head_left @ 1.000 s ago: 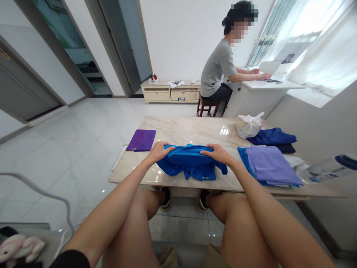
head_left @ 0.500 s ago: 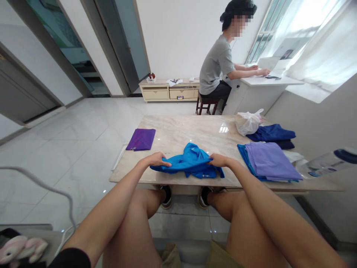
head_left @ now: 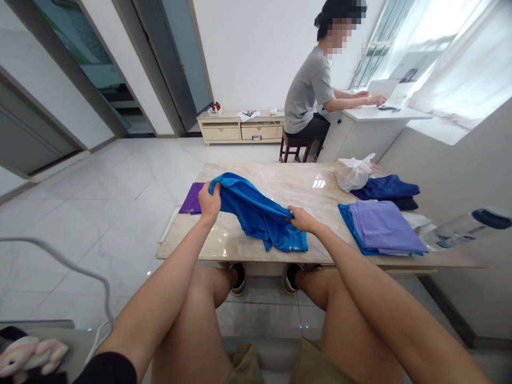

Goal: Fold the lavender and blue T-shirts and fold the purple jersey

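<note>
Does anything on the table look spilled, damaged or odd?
Nothing stands out: no visible spill or damage. The rumpled blue garment stretches between left hand and right hand; the purple cloth lies folded.

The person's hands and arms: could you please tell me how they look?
The left hand and right hand are ungloved, with no watch in sight. A black sleeve or band covers the left arm near the picture's bottom edge; the right forearm is bare.
</note>
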The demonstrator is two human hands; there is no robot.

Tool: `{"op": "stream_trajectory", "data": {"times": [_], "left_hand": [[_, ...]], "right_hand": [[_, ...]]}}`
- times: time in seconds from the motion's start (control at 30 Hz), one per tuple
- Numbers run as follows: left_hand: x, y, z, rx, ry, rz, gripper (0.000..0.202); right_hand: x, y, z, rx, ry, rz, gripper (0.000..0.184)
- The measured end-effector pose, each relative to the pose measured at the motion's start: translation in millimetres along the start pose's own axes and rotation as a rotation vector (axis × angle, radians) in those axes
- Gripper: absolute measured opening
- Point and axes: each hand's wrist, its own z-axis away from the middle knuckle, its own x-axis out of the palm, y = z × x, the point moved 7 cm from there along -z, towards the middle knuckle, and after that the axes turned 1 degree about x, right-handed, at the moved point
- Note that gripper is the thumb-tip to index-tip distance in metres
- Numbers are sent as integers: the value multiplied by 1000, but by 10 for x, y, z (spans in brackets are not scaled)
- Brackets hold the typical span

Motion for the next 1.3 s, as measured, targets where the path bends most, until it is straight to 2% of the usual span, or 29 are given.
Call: {"op": "stream_trajectory", "data": {"times": [0.07,0.2,0.27,0.33,0.37,0.47,0.53,0.7,0.77,0.8,0.83,0.9,0.97,1.0,1.03,1.07,1.1,1.17,1.23,1.3], "left_hand": [[-174,21,-38,-10,124,17,27],[-485,335,-6,135,290,89,31],[-572,499,11,208,318,114,33],[-538,546,-5,203,239,96,34],[-478,519,-17,172,164,71,33],[-284,349,3,63,-28,-22,28],[-219,290,44,51,-59,-53,23],[-124,328,98,96,-57,-49,23],[-25,256,125,50,-167,-64,21],[57,181,171,7,-288,-79,20],[152,82,257,-50,-452,-97,21],[308,-152,557,-185,-826,-137,27],[364,-349,917,-298,-1138,-177,33],[368,-414,1056,-325,-1233,-203,35],[371,-453,1139,-325,-1273,-235,36],[381,-467,1164,-304,-1264,-267,37],[399,-460,1141,-271,-1219,-295,37],[447,-397,979,-202,-1069,-332,38],[497,-284,712,-154,-916,-347,38],[508,-75,309,-102,-732,-347,35]], "right_hand": [[-378,11,-5,11,231,-73,36],[-1286,-20,323,-131,892,-290,49],[-1539,-32,528,-182,1132,-331,50],[-1607,-25,607,-161,1211,-332,50],[-1581,-9,586,-127,1177,-333,50],[-1366,85,434,1,952,-354,45],[-1246,171,403,66,887,-385,45],[-1162,334,438,101,879,-423,38],[-1095,376,416,118,786,-393,27],[-1020,397,393,133,682,-386,21],[-897,416,365,152,519,-393,17],[-487,436,376,210,26,-439,14],[-30,437,583,301,-515,-447,17],[121,446,702,344,-699,-417,21],[209,464,775,375,-792,-372,25],[248,479,791,390,-810,-322,26],[245,487,754,390,-764,-278,25],[108,478,573,376,-537,-212,17],[-230,426,360,346,-200,-144,9],[-739,311,211,299,125,-74,10]]}}
